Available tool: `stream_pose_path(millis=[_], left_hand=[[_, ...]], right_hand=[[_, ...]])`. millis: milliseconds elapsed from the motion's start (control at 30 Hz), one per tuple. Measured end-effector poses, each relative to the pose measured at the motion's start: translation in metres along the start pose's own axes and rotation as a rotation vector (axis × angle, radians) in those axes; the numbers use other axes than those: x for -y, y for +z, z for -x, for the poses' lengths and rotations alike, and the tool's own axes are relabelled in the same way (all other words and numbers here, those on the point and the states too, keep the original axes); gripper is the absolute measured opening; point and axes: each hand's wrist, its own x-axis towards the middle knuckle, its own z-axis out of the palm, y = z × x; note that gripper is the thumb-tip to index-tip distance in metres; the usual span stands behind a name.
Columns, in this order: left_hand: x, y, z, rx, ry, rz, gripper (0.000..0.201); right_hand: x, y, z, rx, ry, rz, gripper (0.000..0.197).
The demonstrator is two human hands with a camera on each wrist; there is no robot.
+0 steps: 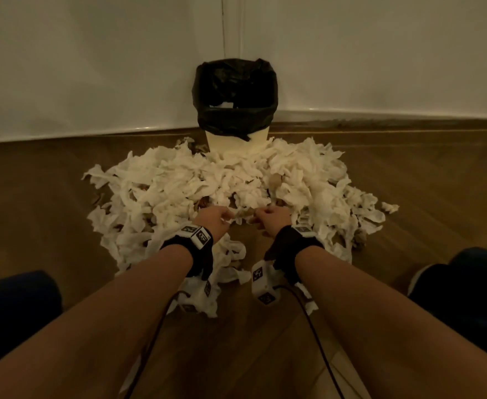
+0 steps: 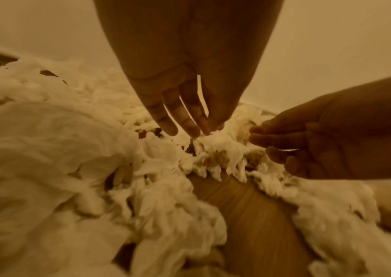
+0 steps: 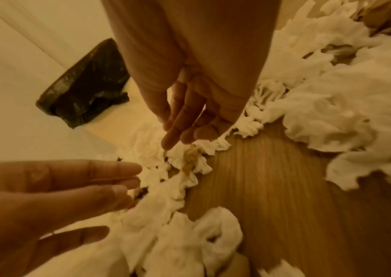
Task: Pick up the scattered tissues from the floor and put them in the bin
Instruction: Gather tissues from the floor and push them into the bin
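Both hands low at the near edge of the tissues, a big white pile on the wooden floor spread round the foot of the bin. Bin in the wall corner, black liner bag over its rim. Left hand fingers straight, loosely spread, tips touching tissue, gripping nothing. Right hand fingers relaxed, slightly bent, tips at the pile edge, no pinch visible. Hands near each other, apart. Black wrist straps on both forearms
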Motion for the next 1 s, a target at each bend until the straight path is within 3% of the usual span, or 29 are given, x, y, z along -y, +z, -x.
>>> stream_pose_path(millis=[167, 433, 633, 833, 933, 1000], left_hand=[[0.018, 0.02, 0.007, 0.242, 0.113, -0.465, 0.043], [0.025, 0.048, 0.011, 0.272, 0.125, -0.668, 0.06], [0.027, 0.053, -0.003, 0.322, 0.091, -0.662, 0.033], [0.03, 0.029, -0.022, 0.123, 0.089, -0.419, 0.024], [0.037, 0.018, -0.025, 0.019, 0.074, -0.307, 0.019], [0.039, 0.013, -0.023, -0.032, 0.062, -0.222, 0.02]], right_hand=[[-0.034, 0.018, 0.007, 0.071, 0.095, 0.08, 0.016], [-0.054, 0.03, 0.022, 0.094, 0.171, 0.134, 0.025], [-0.058, 0.038, 0.032, 0.02, 0.024, 0.337, 0.027], [-0.067, 0.043, 0.036, 0.092, -0.243, 0.68, 0.029], [-0.071, 0.05, 0.041, 0.12, -0.364, 0.825, 0.047], [-0.073, 0.055, 0.043, 0.172, -0.366, 0.906, 0.061]])
